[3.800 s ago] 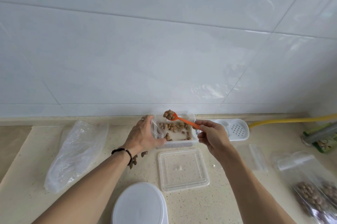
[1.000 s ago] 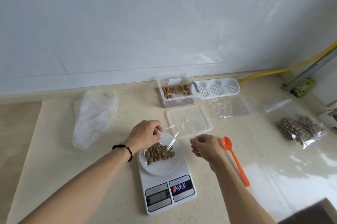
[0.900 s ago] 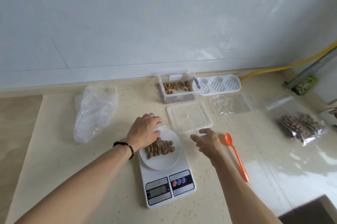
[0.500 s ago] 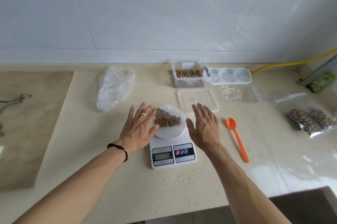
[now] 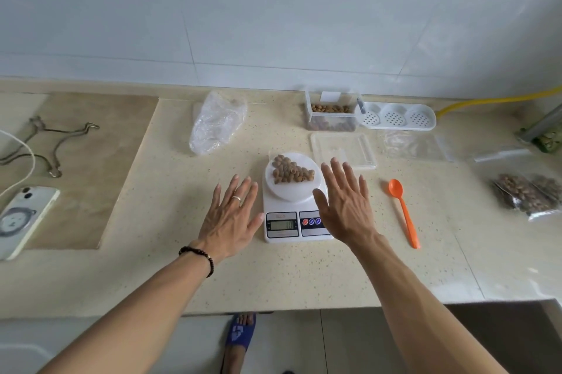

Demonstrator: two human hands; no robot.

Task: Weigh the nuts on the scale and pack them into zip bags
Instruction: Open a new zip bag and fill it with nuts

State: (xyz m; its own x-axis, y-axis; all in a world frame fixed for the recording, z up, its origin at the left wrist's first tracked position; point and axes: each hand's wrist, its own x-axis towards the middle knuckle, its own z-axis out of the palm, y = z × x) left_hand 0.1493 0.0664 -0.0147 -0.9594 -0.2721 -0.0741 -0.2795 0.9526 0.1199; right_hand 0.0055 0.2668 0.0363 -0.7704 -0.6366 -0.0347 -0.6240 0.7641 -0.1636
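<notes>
A bag of nuts [image 5: 292, 172] sits on the scale [image 5: 292, 200] at mid-counter, while the left hand [image 5: 231, 216] and right hand [image 5: 345, 202] flank it, fingers spread flat and holding nothing, apparently so the display reads undisturbed.

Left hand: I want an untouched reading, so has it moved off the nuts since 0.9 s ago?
Yes. The left hand has moved off the nuts to the counter left of the scale, fingers spread flat.
</notes>
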